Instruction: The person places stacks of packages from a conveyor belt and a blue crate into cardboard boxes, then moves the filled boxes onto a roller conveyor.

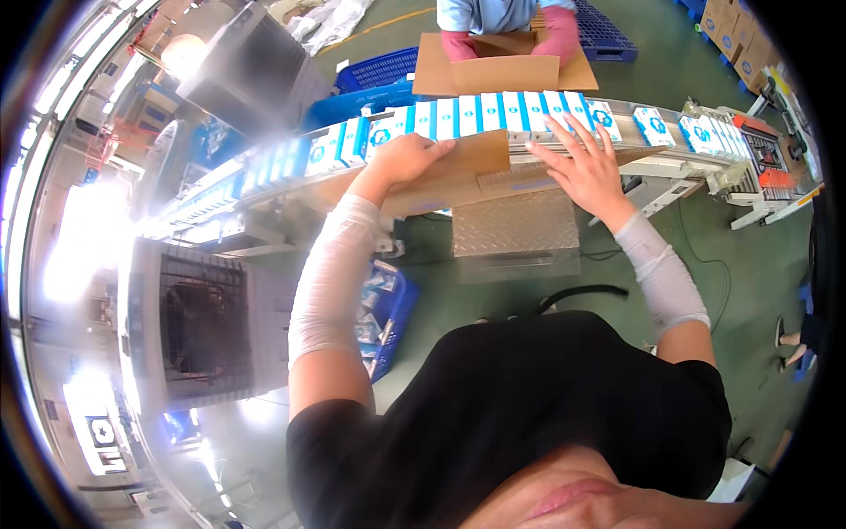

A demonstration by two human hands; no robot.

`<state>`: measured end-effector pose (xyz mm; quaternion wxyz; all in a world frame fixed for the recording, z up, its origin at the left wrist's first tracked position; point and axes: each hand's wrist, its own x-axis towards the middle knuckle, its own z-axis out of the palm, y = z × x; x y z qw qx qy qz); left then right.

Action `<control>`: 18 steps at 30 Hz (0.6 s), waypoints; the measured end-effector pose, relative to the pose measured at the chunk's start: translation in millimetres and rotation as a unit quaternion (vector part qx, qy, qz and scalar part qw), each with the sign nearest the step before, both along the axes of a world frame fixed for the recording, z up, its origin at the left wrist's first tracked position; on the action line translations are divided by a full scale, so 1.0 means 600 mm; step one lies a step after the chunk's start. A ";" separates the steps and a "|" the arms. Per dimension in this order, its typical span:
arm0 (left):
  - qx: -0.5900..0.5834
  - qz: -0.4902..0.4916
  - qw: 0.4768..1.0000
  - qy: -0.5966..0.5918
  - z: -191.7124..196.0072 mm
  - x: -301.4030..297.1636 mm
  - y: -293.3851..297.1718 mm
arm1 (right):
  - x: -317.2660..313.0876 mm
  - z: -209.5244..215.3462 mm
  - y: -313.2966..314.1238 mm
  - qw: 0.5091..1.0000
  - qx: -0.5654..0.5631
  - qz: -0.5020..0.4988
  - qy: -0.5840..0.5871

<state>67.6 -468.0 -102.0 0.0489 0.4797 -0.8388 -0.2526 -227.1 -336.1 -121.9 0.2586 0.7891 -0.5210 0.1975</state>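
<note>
Packing line, seen from above the worker's head. A conveyor (670, 154) runs across in front of the person, carrying a close row of small blue-and-white cartons (493, 113) standing side by side.

Left hand (407, 157): lies on the left part of a brown cardboard flap (458, 172), fingers curled over its upper edge and gripping it, just below the row of cartons. The flap lies along the near side of the conveyor, tilted slightly.

Right hand (583, 167): flat and open, fingers spread wide, fingertips reaching up to the lower edges of the cartons; palm rests at the right end of the flap, on the conveyor's edge. It holds nothing.

Both forearms wear pale translucent sleeves; torso in a black shirt.

Across the belt: another person's two hands in pink gloves (557, 31) hold an open cardboard box (502, 70), set right against the far side of the carton row.

Below the conveyor: a metal tread plate (515, 225). Near the left elbow, a blue plastic crate (388, 309) on the green floor holds more of the same cartons. Further cartons sit farther right on the line (705, 132).
</note>
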 end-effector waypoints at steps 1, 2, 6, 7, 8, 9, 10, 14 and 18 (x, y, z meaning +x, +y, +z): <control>0.056 0.006 0.998 0.032 0.004 0.008 -0.009 | 0.005 0.004 0.006 1.000 -0.010 0.026 0.006; 0.018 0.037 0.999 -0.021 -0.002 0.007 -0.008 | 0.001 -0.003 0.013 0.999 -0.025 0.038 0.026; -0.085 0.157 0.979 -0.095 -0.014 0.022 -0.002 | 0.018 0.020 0.057 0.987 0.090 0.136 0.004; -0.102 0.151 0.978 -0.097 -0.007 0.027 0.005 | 0.015 0.039 0.066 0.968 0.184 0.173 -0.011; -0.119 0.146 0.977 -0.100 -0.001 0.033 0.013 | 0.001 0.050 0.057 0.950 0.207 0.235 0.004; -0.135 0.147 0.975 -0.099 0.001 0.039 0.021 | -0.016 0.061 0.056 0.953 0.191 0.235 0.007; -0.198 0.151 0.964 -0.092 0.004 0.047 0.030 | -0.033 0.066 0.057 0.956 0.233 0.172 0.050; -0.262 0.206 0.935 -0.123 0.045 0.059 0.096 | -0.062 0.085 0.041 0.954 0.282 0.094 0.035; -0.398 0.372 0.836 -0.064 0.001 0.099 0.191 | -0.052 0.070 0.028 0.960 0.240 0.136 -0.037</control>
